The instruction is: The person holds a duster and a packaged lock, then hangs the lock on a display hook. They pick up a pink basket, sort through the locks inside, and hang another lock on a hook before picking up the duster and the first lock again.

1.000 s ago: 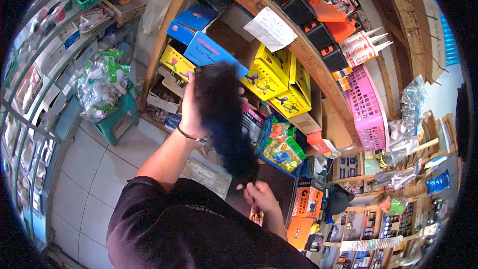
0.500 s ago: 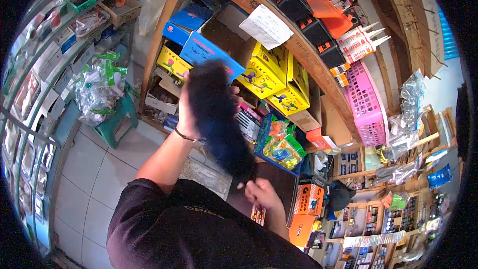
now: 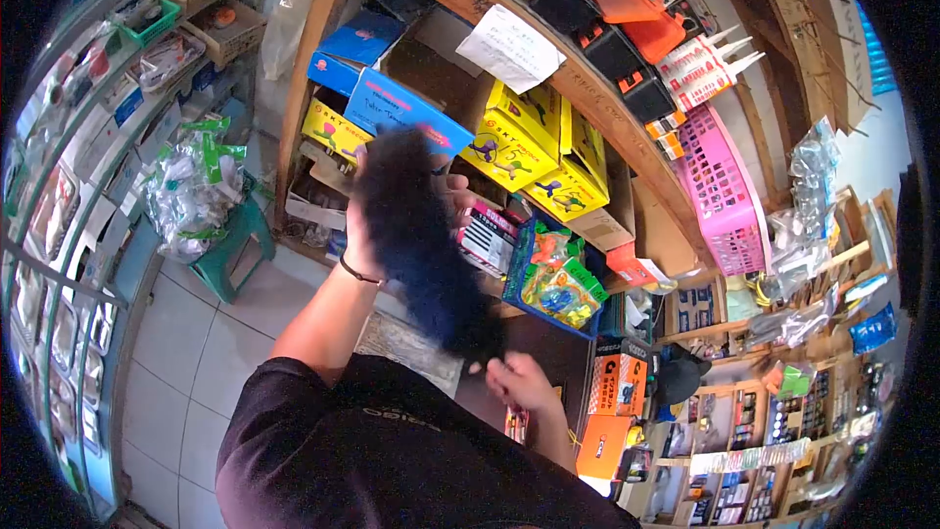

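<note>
A fluffy black feather duster [image 3: 421, 235] slants across the middle of the head view, its edges blurred. My left hand [image 3: 362, 235] is wrapped round its upper part, with fingertips showing on the far side. A dark band circles that wrist. Lower down, my right hand [image 3: 521, 382] is closed at the duster's narrow end; the handle itself is mostly hidden by the fingers. Just behind the fluffy head are a blue box [image 3: 406, 116] with handwriting and a yellow box [image 3: 514, 145].
A wooden shelf [image 3: 587, 88] holds the boxes. A blue basket [image 3: 519, 279] of bagged goods and orange boxes [image 3: 605, 441] sit to the right, below a pink basket [image 3: 725, 196]. At left, a green stool [image 3: 235, 255] bears plastic bags beside a glass display case [image 3: 59, 264].
The duster and both hands have shifted only slightly against the shelf, the duster's head drawing a little down the blue box. The view has turned slightly. Both hands keep their hold.
</note>
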Available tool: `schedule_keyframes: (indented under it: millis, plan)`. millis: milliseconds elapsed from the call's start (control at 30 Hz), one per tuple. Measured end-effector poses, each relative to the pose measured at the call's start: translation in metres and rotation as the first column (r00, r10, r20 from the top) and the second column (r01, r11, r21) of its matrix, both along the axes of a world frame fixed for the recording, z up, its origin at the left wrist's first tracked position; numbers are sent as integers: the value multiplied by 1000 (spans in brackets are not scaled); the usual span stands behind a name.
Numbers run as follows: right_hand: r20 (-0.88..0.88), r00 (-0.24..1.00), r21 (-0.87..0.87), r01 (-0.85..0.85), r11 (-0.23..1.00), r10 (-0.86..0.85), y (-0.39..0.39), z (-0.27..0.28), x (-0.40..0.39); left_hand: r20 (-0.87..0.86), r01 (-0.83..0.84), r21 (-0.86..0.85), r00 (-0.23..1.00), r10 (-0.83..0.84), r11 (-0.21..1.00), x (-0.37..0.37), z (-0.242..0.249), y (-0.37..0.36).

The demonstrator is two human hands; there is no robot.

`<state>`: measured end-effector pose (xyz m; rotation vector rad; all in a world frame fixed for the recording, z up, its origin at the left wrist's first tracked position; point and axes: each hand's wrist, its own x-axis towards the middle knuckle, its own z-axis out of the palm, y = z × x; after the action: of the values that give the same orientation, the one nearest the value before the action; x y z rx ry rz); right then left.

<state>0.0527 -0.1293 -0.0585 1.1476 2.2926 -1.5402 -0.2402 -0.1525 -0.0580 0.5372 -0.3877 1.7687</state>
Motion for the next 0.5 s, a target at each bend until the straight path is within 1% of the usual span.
schedule_keyframes:
  millis: [33, 67, 100, 133, 167, 200, 233, 267, 300, 333, 367, 400, 433, 467, 500]
  plan:
    - [-3, 991, -61, 136, 989, -136, -1, 7, -8, 46, -132, -164, 989, 141, 978, 4, 16, -4]
    - [4, 963, -122, 269, 956, -270, -3, 10, -13, 66, -249, -328, 956, 285, 911, 8, 25, -5]
    - [94, 978, -36, 191, 981, -187, -5, 7, -12, 44, -277, -297, 952, 303, 914, 8, 25, -5]
    - [90, 978, -36, 192, 981, -188, -7, 8, -13, 155, -208, -259, 955, 254, 943, 9, 26, -5]
    - [64, 995, -58, 81, 995, -77, -11, 12, -15, -51, -213, -270, 977, 207, 939, 3, 5, 4]
    - [40, 999, -75, -34, 997, 37, -12, 15, -16, -251, -223, -278, 956, 153, 935, -4, -6, 8]
    - [-17, 1000, -4, -26, 1000, 25, -6, 0, -6, -99, -128, -219, 989, 108, 967, -4, -17, 13]
    - [-14, 1000, -5, -28, 1000, 28, -3, -1, -6, -51, -92, -79, 995, 88, 993, -1, -13, 10]
    - [-15, 991, -70, 130, 989, -132, -1, -1, -6, 44, -150, -204, 986, 162, 967, 3, 7, 1]
    - [-8, 957, -132, 287, 949, -290, -1, 1, -8, 126, -190, -329, 962, 242, 925, 6, 25, -5]
    - [82, 972, -81, 225, 971, -219, -6, 8, -11, 97, -259, -353, 946, 311, 899, 9, 23, 1]
    - [79, 971, -78, 231, 970, -225, -8, 7, -9, 73, -299, -368, 935, 348, 881, 11, 27, 0]
    - [37, 992, -126, 127, 984, -123, -11, 6, -6, -24, -224, -271, 974, 226, 936, 6, 4, 10]
    - [-8, 1000, -166, 17, 986, -18, -11, 6, -5, -129, -134, -178, 985, 112, 975, 1, -22, 22]
    - [-4, 1000, -162, 19, 987, -20, -11, 7, -6, -96, -126, -155, 989, 112, 980, 1, -26, 26]
